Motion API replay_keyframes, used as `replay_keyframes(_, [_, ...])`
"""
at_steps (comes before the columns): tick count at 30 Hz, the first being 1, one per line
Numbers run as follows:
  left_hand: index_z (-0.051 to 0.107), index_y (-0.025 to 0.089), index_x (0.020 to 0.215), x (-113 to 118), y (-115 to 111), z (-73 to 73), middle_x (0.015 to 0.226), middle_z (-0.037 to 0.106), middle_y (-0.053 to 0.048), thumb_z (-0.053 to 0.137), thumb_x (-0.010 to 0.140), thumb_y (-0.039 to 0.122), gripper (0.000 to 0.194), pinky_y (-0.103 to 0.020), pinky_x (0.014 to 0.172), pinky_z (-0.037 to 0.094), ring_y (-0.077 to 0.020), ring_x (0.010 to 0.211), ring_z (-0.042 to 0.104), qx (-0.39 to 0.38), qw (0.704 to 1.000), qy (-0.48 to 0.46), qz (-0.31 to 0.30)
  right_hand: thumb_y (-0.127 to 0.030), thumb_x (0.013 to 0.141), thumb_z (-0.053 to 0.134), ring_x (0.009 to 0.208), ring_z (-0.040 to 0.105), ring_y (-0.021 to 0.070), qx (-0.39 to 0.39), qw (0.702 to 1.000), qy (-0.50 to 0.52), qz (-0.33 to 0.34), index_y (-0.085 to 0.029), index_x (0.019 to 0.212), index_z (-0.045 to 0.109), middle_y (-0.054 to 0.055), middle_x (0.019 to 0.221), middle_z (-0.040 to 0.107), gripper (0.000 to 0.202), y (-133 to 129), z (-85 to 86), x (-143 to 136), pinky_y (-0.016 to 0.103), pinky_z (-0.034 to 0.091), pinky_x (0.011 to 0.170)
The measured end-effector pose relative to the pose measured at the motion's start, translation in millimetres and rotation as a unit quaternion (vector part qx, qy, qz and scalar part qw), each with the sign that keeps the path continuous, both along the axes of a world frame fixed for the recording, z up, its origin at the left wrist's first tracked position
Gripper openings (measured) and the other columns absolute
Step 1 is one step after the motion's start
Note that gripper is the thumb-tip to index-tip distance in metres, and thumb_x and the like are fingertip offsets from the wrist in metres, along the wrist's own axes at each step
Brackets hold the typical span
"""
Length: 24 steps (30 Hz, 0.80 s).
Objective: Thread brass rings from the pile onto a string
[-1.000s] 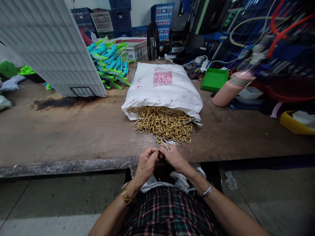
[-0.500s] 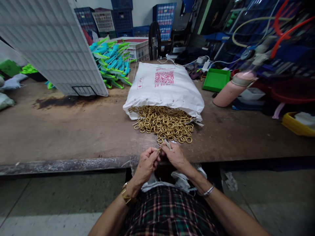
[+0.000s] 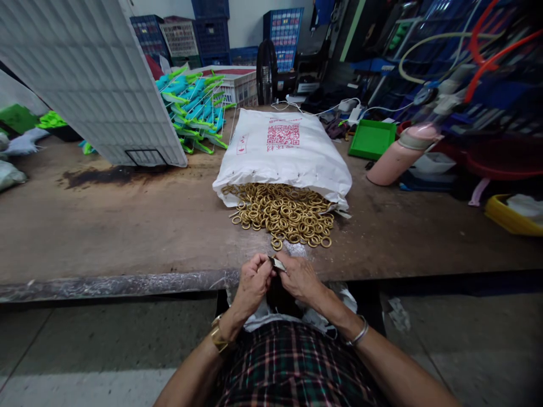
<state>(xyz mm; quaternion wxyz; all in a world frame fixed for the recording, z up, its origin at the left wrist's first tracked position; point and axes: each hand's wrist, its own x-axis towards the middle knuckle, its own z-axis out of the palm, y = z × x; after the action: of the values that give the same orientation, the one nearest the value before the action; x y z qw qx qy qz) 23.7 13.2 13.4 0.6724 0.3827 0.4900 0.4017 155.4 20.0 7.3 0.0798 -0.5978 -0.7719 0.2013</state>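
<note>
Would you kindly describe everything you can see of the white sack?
The bulging white sack looks like plastic cloth, printed in red with a square code and characters. It lies flat on the brown tabletop, its open mouth toward the camera, with gold-coloured rings inside and heaped out in front.

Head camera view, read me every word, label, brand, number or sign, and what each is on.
No word or number reads for certain.
White sack: a red QR code; the red characters around it are too small to read surely.
Round gauge: dial too blurred to read.
</note>
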Motion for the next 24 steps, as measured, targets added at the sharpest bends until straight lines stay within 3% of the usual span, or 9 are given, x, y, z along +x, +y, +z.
replay_keyframes(12, [0.047,0.017,0.068,-1.4,-2.6,-0.7,0.054,0.047,0.005,0.056,0.071,0.047,0.032,-0.016,0.039,0.023,-0.0040,0.041,0.033,0.024,0.999,0.028,0.009,-0.014,0.076,0.039,0.067,0.059,0.0175,-0.025,0.998,-0.058,-0.001,-0.016,0.095,0.056,0.008,0.076,0.066,0.026,-0.8,7.5,-5.3,0.026,0.026,0.055])
replay_keyframes(18, [0.047,0.017,0.068,-3.5,-11.3,12.8,0.050,0.045,0.006,0.059,0.069,0.050,0.036,-0.017,0.038,0.022,-0.0033,0.038,0.032,0.016,1.000,-0.007,-0.016,-0.015,0.077,0.038,0.065,0.057,0.0170,-0.017,0.995,-0.089,-0.043,-0.017,0.099,0.055,0.008,0.077,0.066,0.027,10.3,7.6,4.4,0.026,0.023,0.053])
replay_keyframes(21, [0.048,0.017,0.071,-3.8,-13.0,16.0,0.052,0.046,0.006,0.059,0.068,0.052,0.037,-0.016,0.037,0.021,-0.0031,0.037,0.032,0.013,0.999,-0.036,-0.024,-0.015,0.079,0.036,0.061,0.054,0.0146,0.001,0.996,-0.062,-0.066,-0.017,0.090,0.055,0.006,0.072,0.063,0.022,14.3,6.3,12.0,0.025,0.024,0.054])
replay_keyframes(24, [0.047,0.017,0.071,-4.0,-10.5,10.4,0.054,0.046,0.006,0.057,0.071,0.051,0.035,-0.016,0.036,0.020,-0.0025,0.037,0.030,0.017,0.999,-0.038,-0.019,-0.015,0.080,0.035,0.060,0.051,0.0132,0.030,0.999,0.006,-0.044,-0.018,0.086,0.054,0.004,0.068,0.060,0.020,10.0,5.1,12.0,0.023,0.026,0.054])
